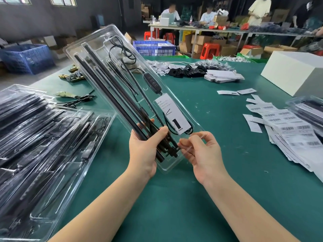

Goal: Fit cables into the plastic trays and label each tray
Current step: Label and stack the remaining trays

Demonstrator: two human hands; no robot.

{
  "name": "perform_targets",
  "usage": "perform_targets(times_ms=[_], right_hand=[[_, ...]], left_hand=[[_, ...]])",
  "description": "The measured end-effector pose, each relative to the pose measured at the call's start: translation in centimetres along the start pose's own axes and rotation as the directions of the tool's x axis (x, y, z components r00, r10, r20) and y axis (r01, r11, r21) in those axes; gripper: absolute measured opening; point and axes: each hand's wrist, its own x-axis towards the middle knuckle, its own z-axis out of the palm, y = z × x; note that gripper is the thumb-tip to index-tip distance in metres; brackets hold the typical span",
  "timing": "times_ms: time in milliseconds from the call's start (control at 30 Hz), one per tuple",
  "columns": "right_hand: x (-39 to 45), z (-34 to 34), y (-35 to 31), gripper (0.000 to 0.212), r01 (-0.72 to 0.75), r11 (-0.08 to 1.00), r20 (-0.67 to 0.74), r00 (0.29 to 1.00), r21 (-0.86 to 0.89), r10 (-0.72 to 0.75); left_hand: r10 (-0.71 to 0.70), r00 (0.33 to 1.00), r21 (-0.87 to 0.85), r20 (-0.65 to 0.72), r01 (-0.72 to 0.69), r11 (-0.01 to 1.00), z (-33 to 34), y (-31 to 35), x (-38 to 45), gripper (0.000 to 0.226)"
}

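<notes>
tray: clear tray [97,49] was up off the green desk [218,172], tilted, cable [122,49] and black rods [108,95] inside
left hand: left hand [145,149] gripped its near end, thumb on top
right hand: right hand [202,151] pinched the tray's near corner
label: white label [172,113] sat in the tray
stacks: filled trays [43,137] piled left, barcode stickers [288,128] right

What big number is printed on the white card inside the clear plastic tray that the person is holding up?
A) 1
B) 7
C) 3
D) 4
A: the white card in the clear plastic tray, held by the left hand and right hand, shows a bold black 1.
</notes>
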Motion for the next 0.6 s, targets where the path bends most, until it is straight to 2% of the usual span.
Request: perform_targets(times_ms=[100, 200, 333, 467, 600], right_hand=[[0.1, -0.3, -0.3, 0.021, -0.009, 0.999, 0.033, 0.999, -0.046, 0.010], [0.5, -1.0, -0.9, 0.015, -0.071, 0.995, 0.143, 0.986, -0.074, 0.081], [0.8, -1.7, -1.3, 0.011, -0.084, 0.974, 0.235, 0.963, -0.210, 0.134], [0.8, -1.6, -0.8, 0.014, -0.169, 0.968, 0.232, 0.950, -0.186, 0.211], [0.8, -1.7, -0.7, 0.014, -0.167, 0.966, 0.251, 0.944, -0.195, 0.213]], left_hand=[[-0.012, 1.000, -0.003, 0.003, 0.012, 1.000, -0.1, 0.1, 0.2, 0.036], [-0.052, 0.998, -0.001, 0.023, 0.052, 0.999, -0.6, 0.8, 0.9, 0.038], [-0.072, 0.995, 0.077, 0.067, 0.067, 0.995, -1.3, 1.6, 1.8, 0.038], [-0.078, 0.994, 0.095, 0.074, 0.071, 0.993, -1.6, 1.5, 1.9, 0.041], [-0.063, 0.991, 0.120, 0.114, 0.050, 0.992, -1.7, 1.8, 2.1, 0.044]])
